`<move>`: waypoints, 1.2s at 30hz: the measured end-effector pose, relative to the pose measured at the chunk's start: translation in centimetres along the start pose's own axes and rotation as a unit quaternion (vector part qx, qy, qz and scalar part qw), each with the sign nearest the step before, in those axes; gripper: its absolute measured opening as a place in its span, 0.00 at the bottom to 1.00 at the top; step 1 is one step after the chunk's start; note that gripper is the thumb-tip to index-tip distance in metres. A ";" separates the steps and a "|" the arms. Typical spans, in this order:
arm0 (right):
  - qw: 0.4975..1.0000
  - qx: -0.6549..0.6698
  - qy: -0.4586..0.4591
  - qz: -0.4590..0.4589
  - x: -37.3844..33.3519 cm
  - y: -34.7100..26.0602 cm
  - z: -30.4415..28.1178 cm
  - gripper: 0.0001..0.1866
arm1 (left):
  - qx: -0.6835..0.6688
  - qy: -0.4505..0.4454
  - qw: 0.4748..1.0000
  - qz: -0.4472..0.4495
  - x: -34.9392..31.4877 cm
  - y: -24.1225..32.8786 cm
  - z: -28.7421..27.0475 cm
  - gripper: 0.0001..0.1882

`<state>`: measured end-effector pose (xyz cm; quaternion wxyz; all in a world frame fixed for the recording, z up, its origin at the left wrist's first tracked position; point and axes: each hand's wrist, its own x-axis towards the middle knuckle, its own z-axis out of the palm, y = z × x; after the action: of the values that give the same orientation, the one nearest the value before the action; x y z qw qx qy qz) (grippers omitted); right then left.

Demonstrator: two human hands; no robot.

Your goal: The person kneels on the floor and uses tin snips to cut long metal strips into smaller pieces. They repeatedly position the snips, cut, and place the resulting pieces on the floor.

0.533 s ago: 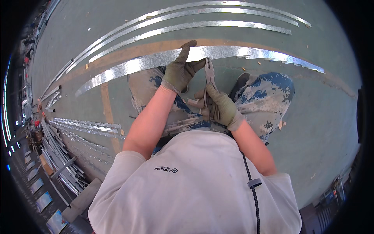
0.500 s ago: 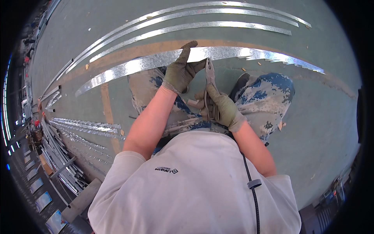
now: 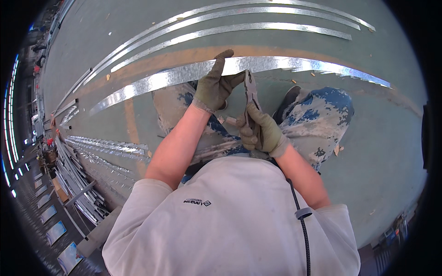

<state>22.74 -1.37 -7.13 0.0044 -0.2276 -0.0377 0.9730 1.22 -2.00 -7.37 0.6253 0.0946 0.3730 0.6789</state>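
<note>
A long shiny metal strip (image 3: pixel 170 77) spans the space in front of me, with several notched, stepped cuts along the near edge of its right part. My gloved left hand (image 3: pixel 212 89) is closed around the strip near its middle, thumb up over the far edge. In my gloved right hand (image 3: pixel 266 131) is a pair of pliers (image 3: pixel 251 87), fingers wrapped about the handles. The jaws point away from me and meet the near edge of the strip, just right of my left fingertips. Exactly what lies between the jaws is too small to tell.
Further off, several flat metal strips (image 3: pixel 258 26) lie side by side on the green floor (image 3: pixel 386 152). To the left are toothed metal strips (image 3: pixel 108 145) and a pile of metal profiles (image 3: pixel 80 184). My camouflage-trousered knees (image 3: pixel 317 122) flank the work.
The pliers' handles have come together as my right fingers squeezed. My left hand keeps its hold on the strip. The whole view has shifted slightly.
</note>
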 end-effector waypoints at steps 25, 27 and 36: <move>0.993 -0.084 -0.031 -0.076 -1.4 -1.7 -0.1 0.33 | -0.098 0.081 0.988 0.093 -1.7 2.6 -0.2 0.25; 0.990 -0.106 -0.031 -0.093 -2.6 -2.3 0.0 0.34 | -0.097 0.070 0.989 0.089 -1.5 2.3 0.7 0.27; 0.977 -0.114 0.077 -0.162 -7.0 -4.7 0.1 0.30 | -0.040 0.055 0.997 0.034 1.0 -0.2 5.5 0.25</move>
<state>28.95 3.14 -3.59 0.1386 -0.2922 -0.1839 0.9282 4.44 1.04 -3.97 0.5839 0.0451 0.3760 0.7181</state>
